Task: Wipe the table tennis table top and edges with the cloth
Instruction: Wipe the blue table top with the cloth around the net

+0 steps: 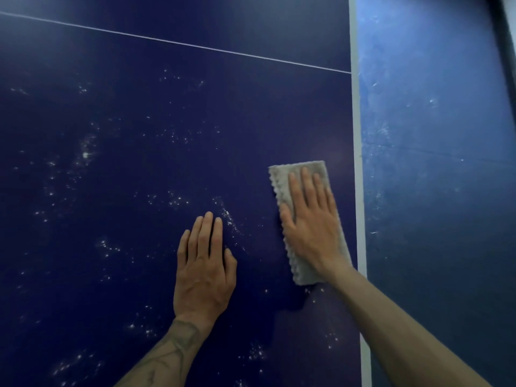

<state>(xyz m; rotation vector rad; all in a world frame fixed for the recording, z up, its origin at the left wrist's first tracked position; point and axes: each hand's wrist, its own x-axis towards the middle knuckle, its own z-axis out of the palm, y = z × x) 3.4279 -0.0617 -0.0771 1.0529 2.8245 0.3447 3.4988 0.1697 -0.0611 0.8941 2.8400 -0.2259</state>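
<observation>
Head: white specks (227, 216) dot table (139, 121) beside cloth (282, 177).

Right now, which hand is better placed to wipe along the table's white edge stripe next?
The right hand. It presses flat on the folded grey cloth, which lies just beside the white edge stripe. The left hand rests bare on the speckled table top, farther from that edge.

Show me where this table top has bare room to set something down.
Widest: the dusty table top left of the left hand, up to the thin white line. Also free: beyond that line and ahead of the cloth. Tight: the gap between the left hand and the right hand on the cloth, and the strip to the white edge band.
</observation>
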